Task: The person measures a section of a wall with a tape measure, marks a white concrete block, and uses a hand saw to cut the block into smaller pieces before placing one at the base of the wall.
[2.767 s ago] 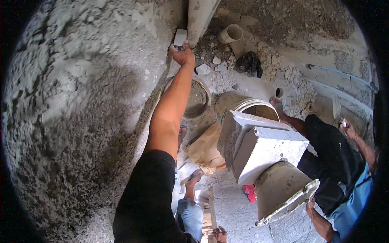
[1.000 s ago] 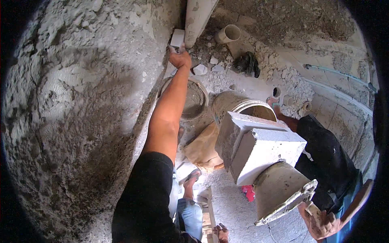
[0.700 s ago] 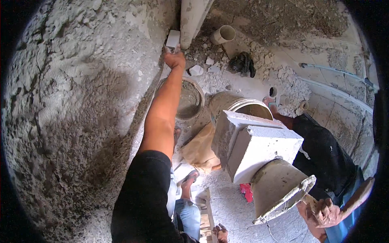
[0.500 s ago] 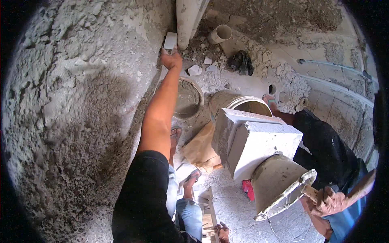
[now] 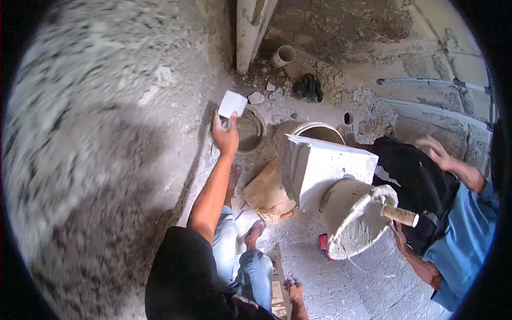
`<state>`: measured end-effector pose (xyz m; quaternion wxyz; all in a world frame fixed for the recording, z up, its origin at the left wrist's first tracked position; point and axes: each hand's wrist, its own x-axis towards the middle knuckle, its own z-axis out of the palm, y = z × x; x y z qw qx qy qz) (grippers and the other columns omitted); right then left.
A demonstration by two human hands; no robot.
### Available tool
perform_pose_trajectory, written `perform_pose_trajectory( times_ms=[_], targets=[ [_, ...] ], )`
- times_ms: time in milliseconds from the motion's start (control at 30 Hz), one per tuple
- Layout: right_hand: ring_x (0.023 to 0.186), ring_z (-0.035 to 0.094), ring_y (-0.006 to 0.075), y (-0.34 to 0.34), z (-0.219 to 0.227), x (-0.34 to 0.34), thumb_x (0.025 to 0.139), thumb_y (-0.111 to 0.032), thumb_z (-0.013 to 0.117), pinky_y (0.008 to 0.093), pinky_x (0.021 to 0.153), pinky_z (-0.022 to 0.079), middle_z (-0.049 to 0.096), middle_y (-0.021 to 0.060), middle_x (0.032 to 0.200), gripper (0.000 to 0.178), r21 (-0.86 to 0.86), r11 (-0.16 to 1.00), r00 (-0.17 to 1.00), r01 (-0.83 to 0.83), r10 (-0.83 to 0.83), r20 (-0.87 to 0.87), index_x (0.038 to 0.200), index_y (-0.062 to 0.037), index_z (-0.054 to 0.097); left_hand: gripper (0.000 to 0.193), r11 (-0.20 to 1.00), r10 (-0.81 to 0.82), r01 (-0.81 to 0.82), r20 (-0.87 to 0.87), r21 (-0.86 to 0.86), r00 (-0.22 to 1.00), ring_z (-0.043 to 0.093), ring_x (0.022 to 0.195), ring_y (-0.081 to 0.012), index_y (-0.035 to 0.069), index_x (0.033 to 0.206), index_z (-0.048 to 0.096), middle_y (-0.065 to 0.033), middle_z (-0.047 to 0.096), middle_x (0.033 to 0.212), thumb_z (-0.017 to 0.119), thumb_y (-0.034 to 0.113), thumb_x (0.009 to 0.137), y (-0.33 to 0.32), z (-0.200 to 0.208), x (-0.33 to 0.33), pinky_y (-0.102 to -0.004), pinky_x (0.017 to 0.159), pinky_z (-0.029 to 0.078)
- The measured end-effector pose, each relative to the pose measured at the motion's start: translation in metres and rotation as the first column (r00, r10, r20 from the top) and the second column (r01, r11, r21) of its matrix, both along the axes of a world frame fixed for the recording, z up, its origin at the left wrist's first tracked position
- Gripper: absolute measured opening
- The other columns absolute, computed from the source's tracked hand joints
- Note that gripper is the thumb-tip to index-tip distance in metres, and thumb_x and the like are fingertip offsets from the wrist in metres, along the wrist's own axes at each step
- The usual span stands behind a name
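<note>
Away from the rough wall, my left hand grips a small, flat, squarish white block between thumb and fingers. Below and to the right of this block stands a round bucket with grey material inside. Low in the view, my right hand is beside the rail of a wooden frame. Its fingers look curled, and what they hold is hard to see.
Large white blocks stand beside a mortar-caked bucket holding a wooden-handled tool. At the right, a co-worker in a blue shirt has a hand raised. Rubble and a pipe lie beyond.
My left hand has brought the white block back from the corner by the pipe, nearer to me. The co-worker's hand has left the tool handle and moved farther away.
</note>
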<state>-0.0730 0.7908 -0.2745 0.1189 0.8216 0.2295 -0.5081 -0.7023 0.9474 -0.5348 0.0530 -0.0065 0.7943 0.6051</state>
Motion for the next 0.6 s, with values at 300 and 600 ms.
perform_pose_trajectory(
  times_ms=[300,600],
  targets=[
    [0.121,0.057,0.034,0.071,0.053,-0.13,0.087,-0.027,0.073,0.0405,0.106,0.041,0.057,0.0259,0.133,0.067,0.498,0.614,0.65,-0.612,0.75,-0.126,0.14,0.0041,0.046,0.035,0.989,-0.149,0.149,0.136,0.008,0.979,0.061,0.078,-0.0181,-0.002,0.103,0.06,-0.0095,0.066,0.088,0.074,0.025,0.088,-0.112,0.24,0.082,-0.034,0.072,0.049],
    [0.133,0.042,0.0404,0.09,0.166,-0.19,0.069,-0.038,0.086,0.0456,0.112,0.033,0.042,0.0255,0.145,0.105,0.887,0.024,0.294,-0.461,0.947,0.127,0.149,0.0016,0.03,0.044,0.882,-0.471,0.442,0.303,0.163,0.829,0.056,0.07,-0.0116,0.0,0.092,0.063,-0.0034,0.062,0.078,0.068,0.043,0.087,-0.17,0.417,0.213,-0.0297,0.062,0.046]
  ],
)
